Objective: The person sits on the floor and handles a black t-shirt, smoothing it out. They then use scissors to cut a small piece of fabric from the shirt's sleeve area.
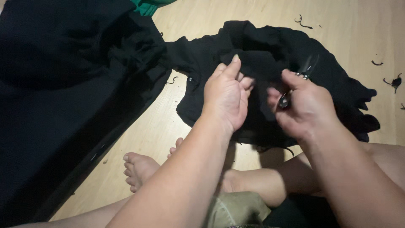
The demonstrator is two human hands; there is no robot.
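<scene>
Black cloth (270,55) lay rumpled on the wooden floor (236,17), just beyond the person's bare foot (137,169) and folded legs. The left hand (225,95) pinched a raised fold of the cloth, thumb and fingers (233,65) closed on it and lifting it clear of the rest. The right hand (306,105), just right of that fold, was closed around small snips (303,74) whose dark blades pointed away over the cloth; whether the blades were apart could not be told.

By its folds and slump the cloth looked soft, light and limp, likely to sag and slide wherever it was not held. A grip would probably serve best at an edge or seam, pinched close to the blades so the fabric stayed taut there.

A larger black garment (63,84) lay left of the cloth, and thread scraps (394,81) were scattered on the floor to its right.
</scene>
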